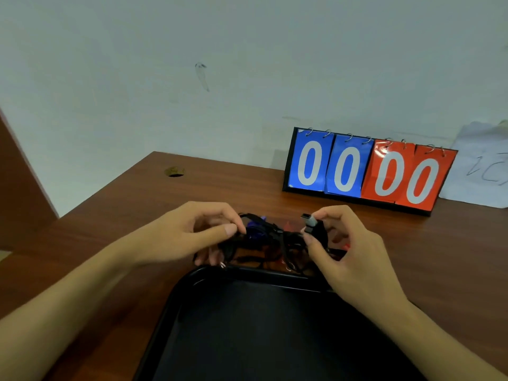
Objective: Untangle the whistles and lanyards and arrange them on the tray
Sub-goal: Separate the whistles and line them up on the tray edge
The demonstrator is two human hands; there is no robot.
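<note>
Both hands, left (203, 232) and right (349, 248), pinch with curled fingers.

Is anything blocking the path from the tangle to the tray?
Nothing visible. The tangle, held by both hands, sits just beyond the tray rim, and the tray looks bare.

My brown wooden desk (143, 215) meets a pale wall (192, 64). Cable hole (174, 172) at 10 o'clock; flip scoreboard (365, 170) reading 00-00 at 2 o'clock.

The flip scoreboard (368, 169) reads 00 on blue, 00 on red
</note>
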